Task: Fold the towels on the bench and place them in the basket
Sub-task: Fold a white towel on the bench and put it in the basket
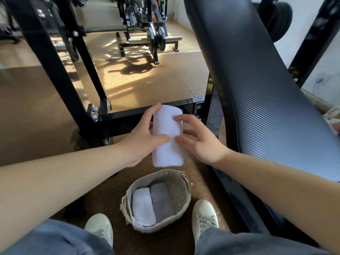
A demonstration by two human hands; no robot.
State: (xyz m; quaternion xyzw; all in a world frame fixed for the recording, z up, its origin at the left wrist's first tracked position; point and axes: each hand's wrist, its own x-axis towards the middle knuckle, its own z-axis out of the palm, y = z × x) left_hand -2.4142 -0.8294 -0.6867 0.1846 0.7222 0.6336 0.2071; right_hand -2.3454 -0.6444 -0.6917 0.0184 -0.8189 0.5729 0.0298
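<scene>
A folded white towel [167, 137] hangs in the air above the floor, a little beyond the basket. My left hand [142, 138] grips its left side, fingers behind it and thumb across the front. My right hand [199, 139] is on its right side with fingers spread; index fingertip and thumb touch the cloth. On the floor between my shoes sits a round fabric-lined basket [181, 199]. Inside it lie a folded white towel [143, 207] and a folded grey towel [161, 199], side by side.
The black padded bench [266, 85] slopes along the right. A black steel frame [60, 76] crosses behind the towel and rises at left. Weight plates on a bar [156, 40] stand farther back. My white shoes [204, 214] flank the basket.
</scene>
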